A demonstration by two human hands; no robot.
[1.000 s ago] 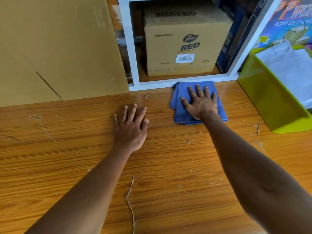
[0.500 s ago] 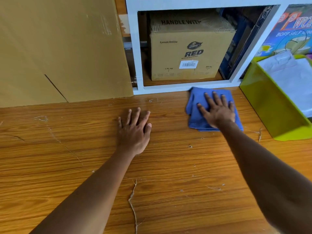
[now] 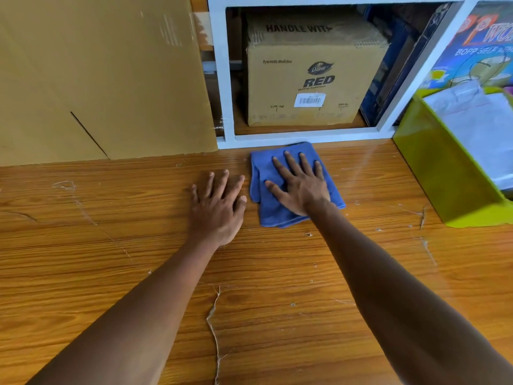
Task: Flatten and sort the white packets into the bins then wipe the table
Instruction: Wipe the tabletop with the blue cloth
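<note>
your right hand [image 3: 301, 187], spread flat on the blue cloth [image 3: 294, 184], has swept back left, stopping beside your left hand [image 3: 219, 207], which rests open on the table [image 3: 111, 245]. packets [image 3: 477, 126] sit binned; wiping continues.
</note>
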